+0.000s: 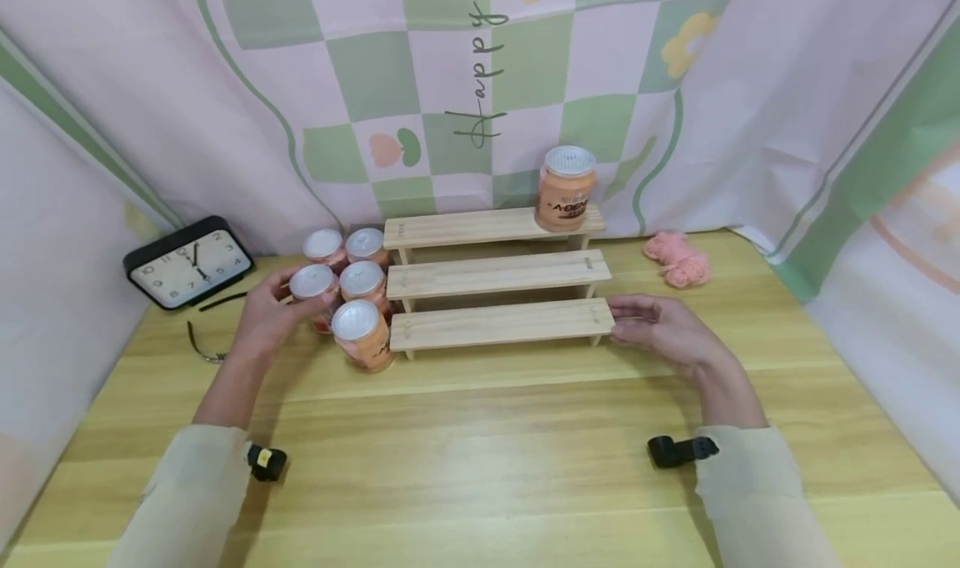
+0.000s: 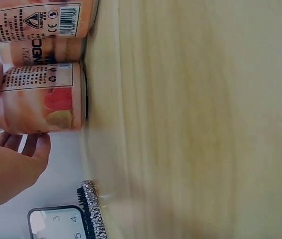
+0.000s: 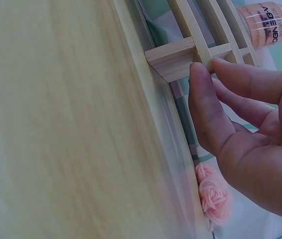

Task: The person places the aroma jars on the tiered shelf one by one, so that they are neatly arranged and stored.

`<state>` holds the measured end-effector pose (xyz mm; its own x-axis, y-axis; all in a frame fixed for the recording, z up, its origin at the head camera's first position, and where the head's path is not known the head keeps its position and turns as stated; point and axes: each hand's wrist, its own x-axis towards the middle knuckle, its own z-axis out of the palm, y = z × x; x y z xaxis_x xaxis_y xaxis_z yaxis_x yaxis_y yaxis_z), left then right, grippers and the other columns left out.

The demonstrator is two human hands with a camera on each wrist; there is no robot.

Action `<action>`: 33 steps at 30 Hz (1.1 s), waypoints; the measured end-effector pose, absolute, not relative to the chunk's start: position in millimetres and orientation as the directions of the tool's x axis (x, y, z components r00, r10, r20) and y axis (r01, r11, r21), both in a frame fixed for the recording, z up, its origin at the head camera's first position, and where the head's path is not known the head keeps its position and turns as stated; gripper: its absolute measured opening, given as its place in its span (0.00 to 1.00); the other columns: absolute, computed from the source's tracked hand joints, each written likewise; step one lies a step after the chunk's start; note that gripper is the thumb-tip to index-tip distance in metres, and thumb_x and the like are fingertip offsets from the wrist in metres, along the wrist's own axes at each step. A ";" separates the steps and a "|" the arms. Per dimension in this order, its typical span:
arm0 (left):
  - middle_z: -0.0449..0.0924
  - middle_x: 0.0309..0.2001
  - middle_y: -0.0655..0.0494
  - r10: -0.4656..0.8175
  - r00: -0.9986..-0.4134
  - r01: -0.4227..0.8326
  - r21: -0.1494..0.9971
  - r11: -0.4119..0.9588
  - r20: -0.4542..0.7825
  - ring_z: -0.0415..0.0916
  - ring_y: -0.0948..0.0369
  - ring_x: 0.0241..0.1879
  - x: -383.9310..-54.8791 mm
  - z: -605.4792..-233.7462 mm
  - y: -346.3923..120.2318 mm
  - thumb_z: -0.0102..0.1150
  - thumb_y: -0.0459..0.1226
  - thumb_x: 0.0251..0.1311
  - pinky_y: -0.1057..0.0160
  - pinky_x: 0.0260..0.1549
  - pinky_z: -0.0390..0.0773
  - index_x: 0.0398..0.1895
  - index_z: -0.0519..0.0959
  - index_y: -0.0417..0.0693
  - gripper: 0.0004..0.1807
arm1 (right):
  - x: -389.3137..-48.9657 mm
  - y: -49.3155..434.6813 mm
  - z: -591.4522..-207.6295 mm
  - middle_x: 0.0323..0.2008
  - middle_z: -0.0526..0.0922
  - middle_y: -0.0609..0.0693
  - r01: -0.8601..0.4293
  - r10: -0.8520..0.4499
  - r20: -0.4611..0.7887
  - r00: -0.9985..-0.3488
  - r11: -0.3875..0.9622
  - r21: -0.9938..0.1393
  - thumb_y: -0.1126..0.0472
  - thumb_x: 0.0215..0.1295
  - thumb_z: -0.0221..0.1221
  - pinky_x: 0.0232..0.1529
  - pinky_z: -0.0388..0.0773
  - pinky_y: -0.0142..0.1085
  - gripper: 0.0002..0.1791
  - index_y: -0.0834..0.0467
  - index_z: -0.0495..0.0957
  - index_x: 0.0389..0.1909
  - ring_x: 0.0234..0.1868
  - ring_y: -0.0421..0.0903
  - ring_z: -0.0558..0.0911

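My left hand [image 1: 272, 316] grips a peach-coloured can [image 1: 313, 283] with a pale lid, thumb on one side and fingers on the other. In the left wrist view this can [image 2: 41, 102] stands close to its neighbours. Several similar cans [image 1: 357, 321] cluster at the left end of a three-step wooden display rack [image 1: 501, 326]. One more can [image 1: 566, 188] stands upright on the right of the top step. At the rack's right end, my right hand [image 1: 663, 330] pinches the lowest board's edge between thumb and finger, as the right wrist view shows.
A black-framed clock [image 1: 189, 261] stands at the left, with thin dark bands [image 1: 201, 347] beside it. Pink yarn [image 1: 677, 259] lies right of the rack. Behind the wooden table [image 1: 480, 459] hangs a checked curtain [image 1: 450, 67].
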<state>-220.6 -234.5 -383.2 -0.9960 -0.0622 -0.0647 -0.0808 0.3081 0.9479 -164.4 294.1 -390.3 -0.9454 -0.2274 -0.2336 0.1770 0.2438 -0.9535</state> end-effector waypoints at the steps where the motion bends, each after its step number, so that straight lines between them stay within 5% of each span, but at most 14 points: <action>1: 0.67 0.65 0.51 -0.072 -0.996 -0.075 0.949 0.305 -0.056 0.63 0.56 0.63 -220.1 -383.5 -235.0 0.75 0.43 0.57 0.67 0.51 0.72 0.73 0.67 0.44 0.42 | -164.4 293.6 -390.4 0.68 0.64 0.74 0.180 -0.228 -0.236 -0.945 0.243 -0.953 0.72 0.71 0.57 0.56 0.79 0.35 0.34 0.75 0.56 0.73 0.50 0.39 0.81; 7: 0.71 0.60 0.54 -0.126 -0.992 -0.010 0.952 0.306 0.030 0.67 0.59 0.58 -214.4 -371.3 -232.9 0.77 0.42 0.56 0.72 0.47 0.75 0.69 0.70 0.42 0.39 | -165.1 292.5 -389.1 0.69 0.62 0.74 0.189 -0.229 -0.237 -0.944 0.216 -0.958 0.75 0.71 0.55 0.57 0.78 0.36 0.34 0.76 0.54 0.73 0.50 0.38 0.82; 14: 0.68 0.67 0.48 -0.181 -0.982 -0.012 0.944 0.330 0.051 0.65 0.56 0.65 -211.4 -356.4 -227.6 0.74 0.41 0.58 0.62 0.61 0.72 0.71 0.67 0.40 0.40 | -164.7 292.7 -389.4 0.68 0.64 0.75 0.183 -0.230 -0.239 -0.943 0.238 -0.954 0.73 0.71 0.56 0.57 0.79 0.35 0.33 0.75 0.55 0.73 0.50 0.39 0.82; 33: 0.76 0.51 0.58 -0.260 -0.948 0.126 0.966 0.226 0.185 0.72 0.63 0.52 -210.8 -338.8 -217.6 0.76 0.35 0.54 0.71 0.49 0.74 0.61 0.76 0.45 0.30 | -163.6 292.8 -388.9 0.68 0.64 0.73 0.172 -0.231 -0.237 -0.944 0.270 -0.947 0.71 0.72 0.57 0.56 0.78 0.34 0.34 0.74 0.56 0.74 0.52 0.40 0.80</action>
